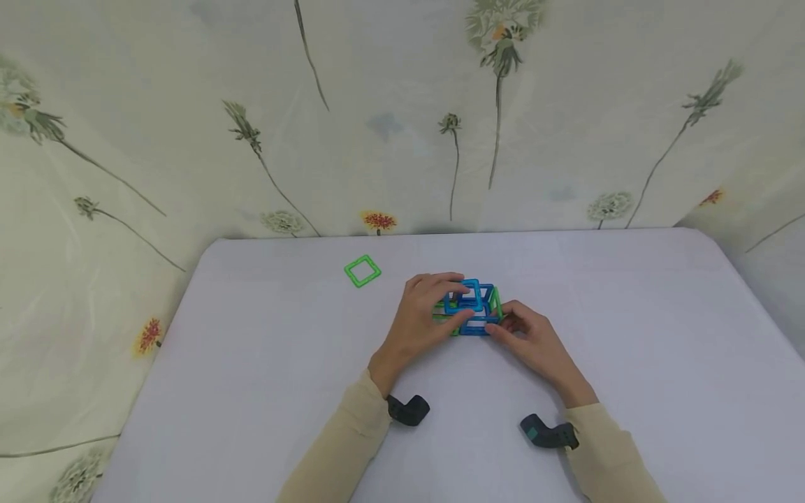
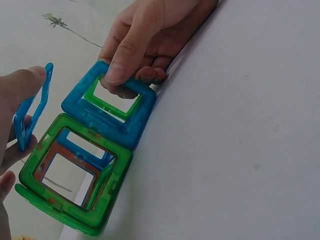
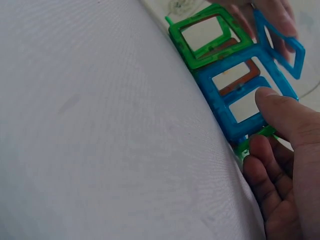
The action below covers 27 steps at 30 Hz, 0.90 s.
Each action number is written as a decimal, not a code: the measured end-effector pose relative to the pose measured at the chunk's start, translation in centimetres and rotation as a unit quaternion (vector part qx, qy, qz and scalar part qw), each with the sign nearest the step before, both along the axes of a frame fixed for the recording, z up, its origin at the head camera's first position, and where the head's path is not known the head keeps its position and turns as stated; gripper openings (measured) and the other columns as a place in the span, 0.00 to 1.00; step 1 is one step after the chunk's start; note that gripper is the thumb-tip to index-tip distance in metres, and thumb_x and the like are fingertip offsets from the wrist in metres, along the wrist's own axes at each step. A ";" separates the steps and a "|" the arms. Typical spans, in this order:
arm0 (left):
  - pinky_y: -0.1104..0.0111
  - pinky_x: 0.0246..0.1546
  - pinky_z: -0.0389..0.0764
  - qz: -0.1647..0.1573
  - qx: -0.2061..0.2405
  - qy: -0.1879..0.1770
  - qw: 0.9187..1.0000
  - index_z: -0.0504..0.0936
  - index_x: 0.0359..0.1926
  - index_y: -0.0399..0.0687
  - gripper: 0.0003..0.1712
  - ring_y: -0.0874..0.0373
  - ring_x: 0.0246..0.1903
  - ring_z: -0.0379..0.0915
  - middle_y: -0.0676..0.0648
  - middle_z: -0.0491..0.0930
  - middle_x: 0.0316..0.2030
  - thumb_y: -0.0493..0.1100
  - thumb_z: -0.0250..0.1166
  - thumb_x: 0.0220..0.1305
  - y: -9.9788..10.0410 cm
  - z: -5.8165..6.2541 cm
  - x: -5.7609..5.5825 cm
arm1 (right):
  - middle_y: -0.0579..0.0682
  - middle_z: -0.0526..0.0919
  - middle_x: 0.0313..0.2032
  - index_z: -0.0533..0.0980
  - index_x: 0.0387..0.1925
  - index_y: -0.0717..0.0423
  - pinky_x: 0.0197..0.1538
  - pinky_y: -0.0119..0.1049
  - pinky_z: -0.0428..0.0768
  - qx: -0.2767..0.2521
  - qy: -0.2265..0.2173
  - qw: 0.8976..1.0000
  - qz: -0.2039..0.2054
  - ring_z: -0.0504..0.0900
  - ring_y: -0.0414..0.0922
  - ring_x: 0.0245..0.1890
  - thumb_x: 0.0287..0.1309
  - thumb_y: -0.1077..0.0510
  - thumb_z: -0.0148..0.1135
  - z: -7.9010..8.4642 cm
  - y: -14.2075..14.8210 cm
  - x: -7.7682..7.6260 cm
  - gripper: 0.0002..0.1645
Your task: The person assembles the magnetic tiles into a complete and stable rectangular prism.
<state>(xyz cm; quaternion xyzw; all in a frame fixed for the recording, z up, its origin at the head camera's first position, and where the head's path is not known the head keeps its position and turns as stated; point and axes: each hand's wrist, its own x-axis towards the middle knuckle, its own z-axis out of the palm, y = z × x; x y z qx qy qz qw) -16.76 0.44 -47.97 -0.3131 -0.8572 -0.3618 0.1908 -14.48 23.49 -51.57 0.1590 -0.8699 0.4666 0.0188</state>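
My left hand (image 1: 420, 311) pinches a blue square magnetic tile (image 1: 479, 296) between thumb and fingers, tilted above a built frame of magnetic tiles (image 1: 474, 332). In the left wrist view the pinched tile (image 2: 46, 92) stands apart from the frame's green front tile (image 2: 122, 160). That frame has green and blue open squares side by side, with a red-brown tile (image 2: 70, 156) showing behind. My right hand (image 1: 534, 342) holds the frame's right end; its thumb (image 3: 280, 112) presses on the blue front tile (image 3: 212, 100), and the other fingers lie by a green piece at the end.
A loose green square tile (image 1: 370, 279) lies flat at the back left of the white-covered table (image 1: 264, 363). Behind the table hangs a cloth (image 1: 402, 168) with a dandelion print. A black device (image 1: 410, 411) sits at each wrist.
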 end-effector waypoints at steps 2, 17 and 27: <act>0.61 0.66 0.61 0.000 -0.007 0.000 1.000 0.81 0.48 0.53 0.20 0.64 0.58 0.69 0.53 0.78 0.56 0.56 0.66 0.58 0.2 0.1 -0.1 | 0.41 0.77 0.31 0.74 0.42 0.45 0.36 0.24 0.77 -0.003 0.002 1.000 0.002 0.77 0.37 0.30 0.57 0.52 0.65 0.0 0.0 0.0 0.12; 0.58 0.66 0.60 0.009 -0.048 0.001 0.999 0.80 0.49 0.56 0.20 0.65 0.58 0.70 0.55 0.78 0.55 0.58 0.63 0.60 1.3 0.3 0.0 | 0.47 0.78 0.30 0.74 0.40 0.54 0.36 0.26 0.77 0.002 0.007 1.000 0.010 0.77 0.40 0.30 0.58 0.60 0.64 3.2 -1.0 1.2 0.09; 0.57 0.68 0.58 0.015 -0.065 0.000 0.998 0.79 0.50 0.56 0.21 0.65 0.57 0.70 0.55 0.77 0.55 0.58 0.64 0.59 1.9 0.6 -0.1 | 0.48 0.79 0.30 0.75 0.41 0.55 0.35 0.25 0.77 -0.002 0.017 1.000 0.018 0.77 0.39 0.29 0.57 0.61 0.64 3.1 -1.0 1.2 0.10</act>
